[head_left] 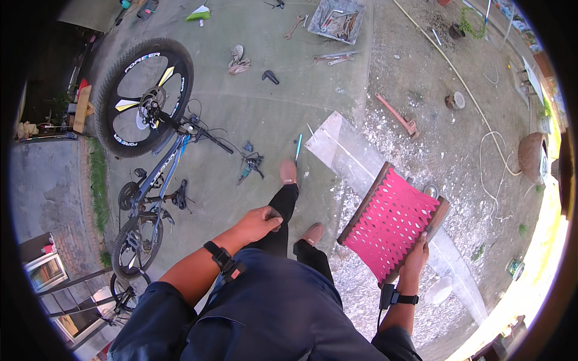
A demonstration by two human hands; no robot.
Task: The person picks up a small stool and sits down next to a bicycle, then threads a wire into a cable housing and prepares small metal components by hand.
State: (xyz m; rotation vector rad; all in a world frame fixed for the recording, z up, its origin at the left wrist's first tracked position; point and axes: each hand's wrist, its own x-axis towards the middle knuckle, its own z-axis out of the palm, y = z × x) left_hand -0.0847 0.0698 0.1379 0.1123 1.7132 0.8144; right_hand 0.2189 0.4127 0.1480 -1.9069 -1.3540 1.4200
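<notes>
In my right hand (415, 256) is a small folding stool (394, 222) with a pink woven seat stretched between two dark wooden rails. The fingers grip its right-hand rail, and the stool is lifted off to my right. My left hand (264, 222) hangs in front of my body with its fingers curled closed; whatever may be inside them is hidden. Under the stool, a grey flat board or slab (355, 150) lies slantwise on the ground.
A bicycle (171, 156) is at the left. Ahead lie a tool tray (337, 21), spanners (336, 58), a dark bent object (270, 76), a cloth (239, 60) and a red pipe wrench (397, 114). A hose (451, 66) crosses the right side, near a brown pot (531, 157).
</notes>
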